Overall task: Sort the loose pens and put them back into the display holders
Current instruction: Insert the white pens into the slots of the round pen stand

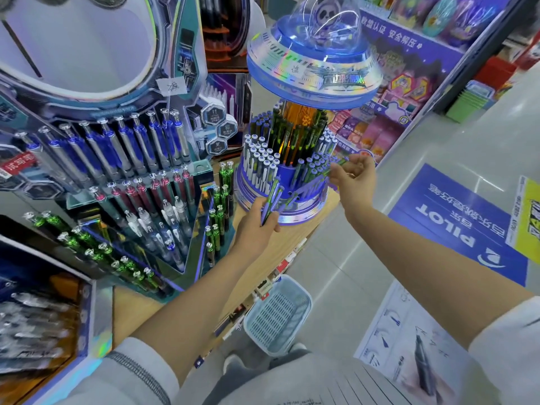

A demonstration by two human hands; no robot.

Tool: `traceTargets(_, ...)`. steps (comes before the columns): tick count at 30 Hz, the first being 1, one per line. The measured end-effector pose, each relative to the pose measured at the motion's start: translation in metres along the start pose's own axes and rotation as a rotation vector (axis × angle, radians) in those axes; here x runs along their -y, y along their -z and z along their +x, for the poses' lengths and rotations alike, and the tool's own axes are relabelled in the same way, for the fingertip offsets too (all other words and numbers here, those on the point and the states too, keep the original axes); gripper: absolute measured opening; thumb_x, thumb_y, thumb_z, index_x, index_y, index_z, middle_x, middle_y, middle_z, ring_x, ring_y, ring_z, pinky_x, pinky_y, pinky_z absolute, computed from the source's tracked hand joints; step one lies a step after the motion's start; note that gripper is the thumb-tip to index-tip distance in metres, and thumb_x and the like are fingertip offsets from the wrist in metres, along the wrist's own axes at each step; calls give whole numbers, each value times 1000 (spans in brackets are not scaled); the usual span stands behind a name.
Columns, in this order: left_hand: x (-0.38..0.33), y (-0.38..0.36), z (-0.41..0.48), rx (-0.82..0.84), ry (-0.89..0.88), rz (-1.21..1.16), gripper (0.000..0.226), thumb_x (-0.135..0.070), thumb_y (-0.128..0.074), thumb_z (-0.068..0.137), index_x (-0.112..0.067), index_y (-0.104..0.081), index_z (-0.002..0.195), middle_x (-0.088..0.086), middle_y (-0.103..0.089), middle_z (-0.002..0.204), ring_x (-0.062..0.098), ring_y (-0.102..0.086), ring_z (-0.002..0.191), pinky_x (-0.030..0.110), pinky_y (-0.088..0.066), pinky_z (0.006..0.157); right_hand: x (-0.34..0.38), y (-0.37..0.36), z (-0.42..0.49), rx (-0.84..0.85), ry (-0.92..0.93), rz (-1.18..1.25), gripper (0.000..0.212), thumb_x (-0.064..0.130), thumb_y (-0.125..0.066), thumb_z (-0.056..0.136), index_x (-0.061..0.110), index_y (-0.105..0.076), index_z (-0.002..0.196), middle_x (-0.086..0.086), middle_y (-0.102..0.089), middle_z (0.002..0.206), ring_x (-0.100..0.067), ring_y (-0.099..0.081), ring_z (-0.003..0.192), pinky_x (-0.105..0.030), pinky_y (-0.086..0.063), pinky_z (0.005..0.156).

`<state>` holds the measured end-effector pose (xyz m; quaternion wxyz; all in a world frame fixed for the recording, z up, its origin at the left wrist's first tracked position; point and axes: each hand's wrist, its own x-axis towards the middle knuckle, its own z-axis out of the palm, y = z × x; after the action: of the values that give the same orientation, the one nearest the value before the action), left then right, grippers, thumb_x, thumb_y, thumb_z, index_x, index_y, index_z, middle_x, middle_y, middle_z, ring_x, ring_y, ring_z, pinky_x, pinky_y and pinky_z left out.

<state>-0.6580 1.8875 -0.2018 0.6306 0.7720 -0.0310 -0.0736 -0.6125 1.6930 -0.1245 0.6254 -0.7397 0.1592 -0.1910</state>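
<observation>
A round blue carousel pen holder (295, 209) under a UFO-shaped top stands on the wooden counter, its tiers packed with white, purple and black-green pens. My left hand (257, 226) grips a bundle of purple-green pens (273, 197) upright against the holder's lower front. My right hand (355, 173) pinches a single purple-green pen (340, 163) at the holder's right side, level with the purple pens in the middle tier.
A tiered display (122, 176) of blue, red, white and green pens fills the left. A light blue plastic basket (277, 314) sits on the floor below the counter edge. Shelves of colourful goods (409, 92) stand behind, and a blue floor sticker (455, 226) lies to the right.
</observation>
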Motion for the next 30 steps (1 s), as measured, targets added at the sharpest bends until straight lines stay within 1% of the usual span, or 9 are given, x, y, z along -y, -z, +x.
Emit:
traceTargets(3, 0, 1, 2, 0, 1, -28, 20, -26, -47, 100, -20, -47, 119, 0, -64, 74, 10, -36, 44, 35, -31, 52, 8, -4, -2, -20, 90, -118, 32, 16, -73, 82, 33, -46, 88, -1, -60, 77, -28, -65, 73, -45, -57, 73)
traceTargets(6, 0, 3, 2, -1, -1, -73, 17, -25, -47, 101, -20, -47, 116, -1, -63, 72, 16, -33, 46, 35, -30, 51, 10, -10, -5, -25, 159, -171, 28, 17, -72, 84, 27, -48, 94, -5, -63, 86, -17, -62, 69, -34, -55, 66)
traceTargets(10, -1, 6, 2, -34, 16, -45, 19, -22, -47, 101, -16, -47, 119, 0, -65, 74, 19, -36, 49, 33, -30, 50, 15, -15, -1, -84, 243, -170, 28, 16, -71, 85, 21, -48, 99, 1, -58, 85, 1, -54, 62, -21, -50, 62)
traceTargets(14, 4, 5, 7, -44, 26, -35, 20, -24, -47, 100, -19, -45, 119, 4, -71, 91, 34, -55, 61, 36, -32, 49, 17, -17, 3, -69, 257, -253, 28, 15, -71, 85, 19, -46, 97, 8, -56, 84, 5, -51, 60, -16, -46, 59)
traceTargets(18, 5, 4, 10, -62, 29, -26, 20, -26, -48, 100, -18, -45, 118, 2, -72, 95, 21, -47, 58, 38, -36, 51, 7, -23, -1, 28, 255, -367, 27, 13, -69, 87, 17, -42, 91, 16, -53, 85, -8, -57, 67, -24, -47, 61)
traceTargets(21, 3, 4, 10, -70, 19, -25, 20, -26, -47, 100, -17, -46, 117, 3, -72, 98, 22, -42, 51, 37, -34, 51, 1, -27, -3, 54, 263, -415, 26, 10, -68, 88, 15, -43, 90, 18, -52, 81, -14, -58, 68, -26, -45, 62)
traceTargets(23, 3, 4, 9, -75, 9, -11, 21, -27, -48, 100, -18, -46, 118, 4, -72, 94, 20, -45, 53, 35, -34, 52, -1, -29, -2, 60, 267, -434, 25, 8, -69, 87, 14, -44, 88, 16, -53, 78, -12, -57, 68, -28, -46, 64)
traceTargets(28, 2, 3, 7, -63, -15, -56, 19, -25, -49, 99, -15, -47, 116, 3, -68, 80, 17, -42, 51, 33, -33, 53, -11, -29, 3, 90, 297, -568, 24, 11, -72, 82, 16, -48, 83, 4, -57, 81, -24, -59, 80, -42, -51, 67)
traceTargets(30, 1, 3, 6, -66, -17, -71, 18, -23, -48, 100, -14, -48, 115, 0, -65, 73, 14, -43, 51, 31, -33, 52, -14, -29, 5, 100, 323, -641, 19, 14, -71, 83, 18, -53, 85, -1, -60, 90, -25, -59, 85, -36, -47, 67)
